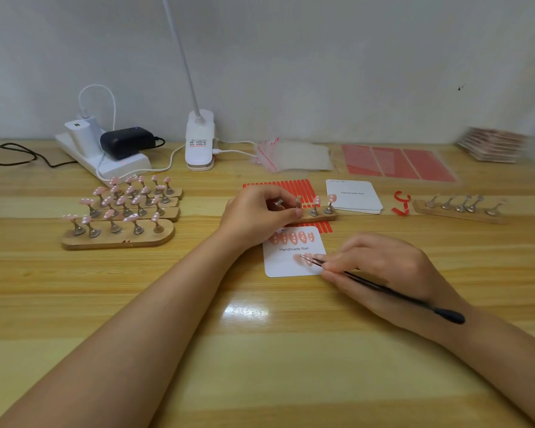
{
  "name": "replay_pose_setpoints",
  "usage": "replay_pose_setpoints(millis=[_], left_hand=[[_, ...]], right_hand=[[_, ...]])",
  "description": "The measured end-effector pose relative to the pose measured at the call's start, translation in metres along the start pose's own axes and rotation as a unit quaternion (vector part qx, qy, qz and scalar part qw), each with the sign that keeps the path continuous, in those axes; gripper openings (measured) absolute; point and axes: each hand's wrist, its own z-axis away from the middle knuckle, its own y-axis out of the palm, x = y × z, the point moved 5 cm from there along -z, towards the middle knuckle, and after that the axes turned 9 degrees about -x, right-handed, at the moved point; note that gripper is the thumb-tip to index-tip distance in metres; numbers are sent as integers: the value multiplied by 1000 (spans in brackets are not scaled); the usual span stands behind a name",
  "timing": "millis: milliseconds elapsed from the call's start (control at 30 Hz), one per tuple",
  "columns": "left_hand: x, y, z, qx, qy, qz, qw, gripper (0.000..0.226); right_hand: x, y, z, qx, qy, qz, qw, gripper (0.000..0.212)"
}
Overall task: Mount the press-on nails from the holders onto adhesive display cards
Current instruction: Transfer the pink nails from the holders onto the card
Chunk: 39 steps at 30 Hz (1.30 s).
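Press-on nails (303, 260) going onto the white card (291, 267) on the tabletop (260, 350)
Featherlight, glossy, stiff shells, likely slippery and easily flicked, best nipped at an edge: right hand (380, 270) fingers clamp tweezers (368, 281) tipped at the card's lower row, left hand (257, 213) fingers pinch a metal stand (279, 202) on the wooden holder (317, 216) behind

My white square display card (286, 267), printed "Handmade Nail", lies flat at frame centre with pink press-on nails (292, 237) in a row along its top edge. Just above it sits a wooden holder strip (317, 217) with two pink nails on metal stands.
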Motion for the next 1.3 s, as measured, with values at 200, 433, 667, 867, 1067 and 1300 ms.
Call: replay_pose_setpoints(millis=[200,433,667,867,1067,1300], left_hand=[[-1,-1,1,2,0,-3,1000,14],[-1,-1,1,1,3,-5,1000,14],[1,0,-1,11,-7,3,1000,14],[0,-4,-4,35,-17,15,999,6],[-3,-2,-4,34,-8,16,999,10],[-7,2,-2,33,-9,-20,999,11]], right_hand=[[2,0,1,26,-21,6,999,12],[3,-1,2,33,-21,2,999,8],[2,-12,-4,-62,78,-67,993,7],[-15,-15,-2,-135,251,-109,952,19],[-18,-15,-3,-129,289,-115,942,15],[-30,-16,-2,-180,329,-147,916,21]])
